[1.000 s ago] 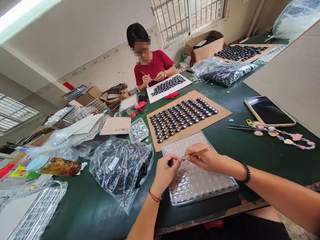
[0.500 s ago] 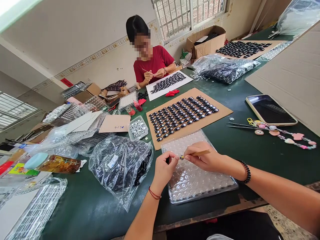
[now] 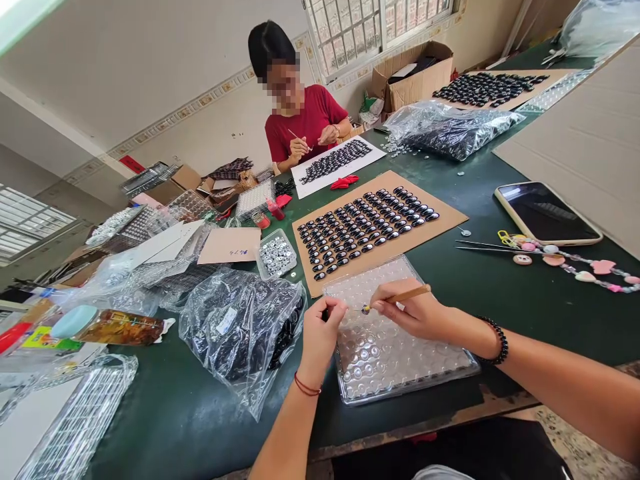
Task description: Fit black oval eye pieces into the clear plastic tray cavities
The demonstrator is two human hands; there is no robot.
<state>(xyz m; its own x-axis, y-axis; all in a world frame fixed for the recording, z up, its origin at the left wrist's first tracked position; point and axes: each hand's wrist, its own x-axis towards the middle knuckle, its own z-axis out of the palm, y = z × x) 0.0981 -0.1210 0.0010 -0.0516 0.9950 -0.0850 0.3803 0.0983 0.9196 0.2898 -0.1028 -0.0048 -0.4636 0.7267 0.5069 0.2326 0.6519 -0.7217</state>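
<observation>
Left hand [image 3: 321,328]: fingertips pinched over tray [image 3: 405,370]; cannot tell on what
Right hand [image 3: 407,313]: gripping wooden stick [image 3: 413,293] over tray

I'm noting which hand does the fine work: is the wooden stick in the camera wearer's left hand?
No, the wooden stick is gripped in the right hand, above the clear plastic tray.

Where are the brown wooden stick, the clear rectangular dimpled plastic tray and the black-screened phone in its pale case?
Brown wooden stick [image 3: 413,293], head view: exposed shaft, rear end.
Clear dimpled plastic tray [image 3: 407,360], head view: top surface, near half.
Black-screened phone [image 3: 546,212], head view: middle of screen.
</observation>
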